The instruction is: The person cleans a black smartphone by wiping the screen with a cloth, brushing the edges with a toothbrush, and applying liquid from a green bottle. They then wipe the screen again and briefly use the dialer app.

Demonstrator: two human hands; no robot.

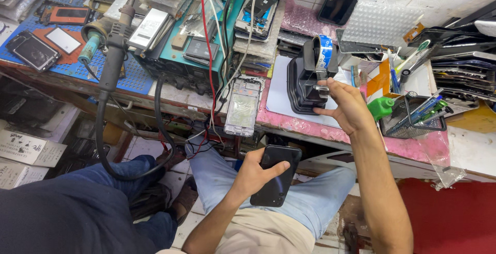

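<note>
Leftmost, hot-air gun [114, 47] propped on bench edge [170, 96], hose hanging clear. Bare phone frame [243, 105] lies flat beside wires. My left hand [253, 174] wraps black phone [276, 175] over lap, thumb across back for steady hold. My right hand [345, 104] pinches metal lever on black clamp jig [309, 81], fingers closed on it.

You are looking at a hot air tool [111, 52] lying in the upper left of the frame, by a blue mat [129, 76]. A bare phone frame [243, 107] is sitting in the middle. A mesh pen basket [413, 117] is standing at the right.
</note>
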